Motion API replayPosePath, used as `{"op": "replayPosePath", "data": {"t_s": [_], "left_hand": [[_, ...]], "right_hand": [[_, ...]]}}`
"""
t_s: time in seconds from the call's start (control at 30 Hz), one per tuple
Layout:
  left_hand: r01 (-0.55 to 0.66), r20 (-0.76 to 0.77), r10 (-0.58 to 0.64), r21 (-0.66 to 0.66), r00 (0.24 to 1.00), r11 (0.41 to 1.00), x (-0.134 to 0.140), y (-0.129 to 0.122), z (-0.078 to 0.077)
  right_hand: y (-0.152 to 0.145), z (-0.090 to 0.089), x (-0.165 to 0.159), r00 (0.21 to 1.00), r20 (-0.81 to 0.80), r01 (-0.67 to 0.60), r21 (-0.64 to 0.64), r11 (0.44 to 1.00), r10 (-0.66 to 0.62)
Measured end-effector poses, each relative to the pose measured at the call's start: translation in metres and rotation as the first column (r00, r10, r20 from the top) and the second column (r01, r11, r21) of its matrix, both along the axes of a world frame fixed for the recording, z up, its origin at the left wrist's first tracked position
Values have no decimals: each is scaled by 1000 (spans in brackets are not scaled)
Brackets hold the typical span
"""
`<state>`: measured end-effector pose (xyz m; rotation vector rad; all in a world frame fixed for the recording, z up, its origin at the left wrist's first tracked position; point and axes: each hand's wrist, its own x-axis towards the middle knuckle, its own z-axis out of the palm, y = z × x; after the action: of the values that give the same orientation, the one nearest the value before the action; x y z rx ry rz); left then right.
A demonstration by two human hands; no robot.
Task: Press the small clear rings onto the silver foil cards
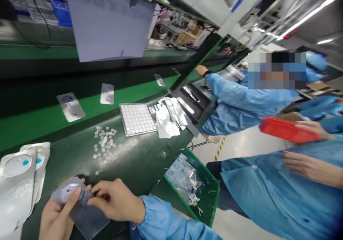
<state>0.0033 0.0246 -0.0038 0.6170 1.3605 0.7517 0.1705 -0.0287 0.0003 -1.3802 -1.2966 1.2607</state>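
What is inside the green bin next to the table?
The green bin holds crumpled clear plastic wrappers and small white scraps. Anything beneath that pile, and the bin's bottom, stays hidden.

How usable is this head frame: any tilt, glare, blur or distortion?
Head view: the scene is strongly tilted and wide-angle stretched; ceiling light strip blows out at top right; soft glare on the green worktable; the metal plate held by the left hand and right hand is slightly motion-soft; a co-worker's face is pixelated.

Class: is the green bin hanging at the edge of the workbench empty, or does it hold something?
Not empty. The green plastic bin holds a heap of crumpled clear plastic wrappers and white scraps that covers its visible floor.
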Motion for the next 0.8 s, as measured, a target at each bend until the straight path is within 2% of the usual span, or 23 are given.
{"op": "replayPosePath", "data": {"t_s": [0.07, 0.13, 0.17, 0.2, 0.27, 0.33, 0.37, 0.43, 0.5, 0.57, 0.63, 0.67, 0.7, 0.73, 0.8], "left_hand": [[97, -79, -87, 132, 993, 986, -1, -3, -3], [215, -198, -158, 311, 967, 926, -3, -9, -5], [292, -296, -179, 400, 938, 869, -5, -12, -6], [382, -409, -183, 482, 894, 789, -6, -15, -6], [572, -624, -127, 591, 771, 569, -8, -19, -6], [679, -718, -72, 616, 693, 399, -9, -21, -9], [710, -737, -70, 614, 672, 345, -9, -22, -10], [763, -778, -86, 578, 622, 289, -8, -26, -13], [806, -814, -107, 530, 570, 265, -6, -31, -13], [828, -834, -114, 502, 540, 251, -4, -32, -9], [836, -847, -116, 473, 518, 280, 0, -20, -3], [835, -856, -111, 453, 505, 311, 1, -7, 1], [832, -867, -97, 430, 489, 352, 2, 11, 5], [823, -880, -76, 403, 468, 399, 4, 35, 9], [790, -905, -3, 370, 426, 489, 5, 92, 17]], "right_hand": [[-3, 3, 17, 995, 88, 45, 64, 997, -50], [-7, 18, 52, 957, 225, 154, 147, 977, -185], [-8, 29, 76, 894, 328, 243, 217, 946, -304], [-9, 40, 104, 762, 449, 362, 302, 882, -467], [-8, 63, 166, 648, 480, 482, 343, 806, -592], [0, 78, 229, 577, 499, 543, 358, 760, -647], [6, 80, 258, 545, 511, 564, 364, 742, -665], [21, 79, 304, 478, 535, 595, 386, 705, -697], [33, 72, 326, 434, 558, 597, 410, 689, -708], [39, 62, 317, 372, 594, 558, 471, 683, -713], [37, 46, 278, 358, 613, 469, 534, 703, -704], [33, 36, 250, 416, 609, 415, 534, 737, -676], [27, 25, 219, 519, 579, 330, 543, 772, -629], [20, 14, 186, 658, 544, 225, 518, 825, -520], [3, -7, 126, 776, 483, 122, 516, 848, -406]]}}
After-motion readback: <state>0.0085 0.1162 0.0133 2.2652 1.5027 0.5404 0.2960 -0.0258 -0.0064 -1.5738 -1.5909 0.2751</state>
